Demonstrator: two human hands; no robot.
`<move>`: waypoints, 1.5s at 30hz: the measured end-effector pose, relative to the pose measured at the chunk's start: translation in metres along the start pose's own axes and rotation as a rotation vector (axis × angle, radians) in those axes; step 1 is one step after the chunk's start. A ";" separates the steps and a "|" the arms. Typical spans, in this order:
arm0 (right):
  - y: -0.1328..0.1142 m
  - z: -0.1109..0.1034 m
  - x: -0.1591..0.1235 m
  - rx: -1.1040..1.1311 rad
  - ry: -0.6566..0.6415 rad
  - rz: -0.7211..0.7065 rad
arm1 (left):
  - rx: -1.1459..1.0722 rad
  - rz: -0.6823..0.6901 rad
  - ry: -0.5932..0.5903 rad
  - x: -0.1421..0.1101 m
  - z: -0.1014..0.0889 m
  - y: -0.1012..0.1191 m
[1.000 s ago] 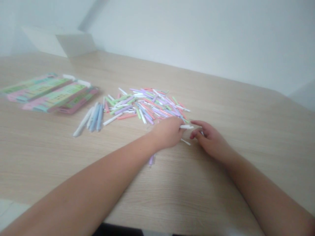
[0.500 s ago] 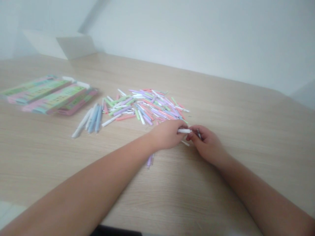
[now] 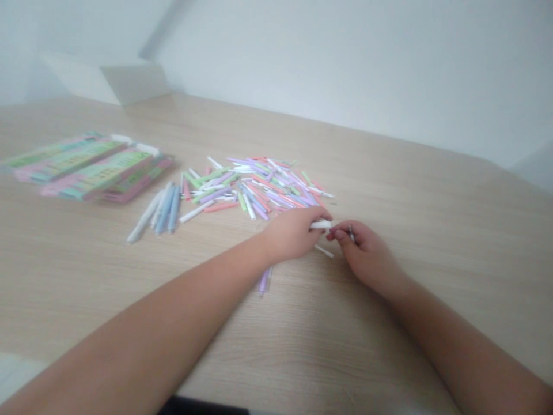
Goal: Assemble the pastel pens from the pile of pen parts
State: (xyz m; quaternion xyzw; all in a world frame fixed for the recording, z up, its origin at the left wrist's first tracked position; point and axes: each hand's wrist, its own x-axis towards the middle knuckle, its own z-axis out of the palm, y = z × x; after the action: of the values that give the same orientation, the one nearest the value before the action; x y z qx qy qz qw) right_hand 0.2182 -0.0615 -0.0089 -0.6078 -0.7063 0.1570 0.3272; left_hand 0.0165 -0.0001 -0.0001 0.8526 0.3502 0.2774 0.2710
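Bench [image 3: 302, 351] in pale wood grain runs up from the near edge, and on it one purple stick [image 3: 263, 282] lies partly hidden by the left forearm [image 3: 173, 334]. A little farther on, one slim white piece [image 3: 325, 251] lies just on the near side of the gap between the two hands. The left hand [image 3: 296, 233] is curled around one white stick [image 3: 320, 225], whose end points toward the right hand [image 3: 363, 251]. That right hand has its thumb and fingertips drawn together by the stick's end, though I cannot tell whether they touch it; one small slender item [image 3: 351, 233] shows in the crook of its fingers, too blurred to name. The white stick looks light, stiff and smooth, so it would probably slip or roll in a loose grasp; if hollow, it might dent under a hard squeeze, and its middle seems the best place to take hold. Off to the left, what look like four sticks [image 3: 173, 208] lie side by side, two whitish and two blue. Past the left hand spreads one heap [image 3: 259, 187] of many-coloured sticks, too tangled to count. Farther left lie apparently four printed packets [image 3: 93, 173], and beyond them stands one white folded board [image 3: 133, 83] near the wall [image 3: 345, 69].
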 end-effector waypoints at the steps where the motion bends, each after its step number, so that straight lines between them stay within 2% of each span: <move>1: -0.001 0.000 0.000 -0.008 0.022 -0.006 | -0.018 -0.030 0.025 0.001 0.000 -0.001; 4: -0.004 -0.002 -0.001 -0.010 0.075 -0.014 | -0.093 -0.076 0.058 0.006 0.001 -0.003; 8: -0.005 -0.003 -0.001 -0.016 0.066 0.074 | -0.215 -0.130 0.048 0.011 -0.002 -0.004; 12: -0.005 -0.003 0.001 -0.013 0.121 0.127 | -0.347 -0.222 0.049 0.012 -0.003 -0.007; 16: -0.005 -0.002 0.003 0.051 0.164 0.173 | -0.457 -0.239 0.056 0.012 0.001 -0.011; 21: -0.006 0.000 0.001 0.169 0.146 0.232 | -0.444 -0.218 0.102 0.013 0.005 -0.012; 28: -0.011 -0.001 -0.001 0.163 0.144 0.261 | -0.429 -0.234 0.133 0.012 0.006 -0.009; 32: -0.015 -0.001 -0.002 0.186 0.195 0.285 | -0.455 -0.292 0.089 0.010 0.008 -0.001; 35: -0.015 0.000 -0.003 0.220 0.221 0.278 | -0.488 -0.279 0.049 0.008 0.009 0.006; 45: -0.012 0.000 -0.002 0.284 0.223 0.256 | -0.596 -0.300 0.171 0.012 0.013 -0.004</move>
State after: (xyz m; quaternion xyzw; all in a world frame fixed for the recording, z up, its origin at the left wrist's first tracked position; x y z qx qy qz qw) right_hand 0.2094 -0.0665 -0.0018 -0.6537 -0.5538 0.2271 0.4631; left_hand 0.0307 0.0079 -0.0086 0.6486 0.3967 0.3952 0.5155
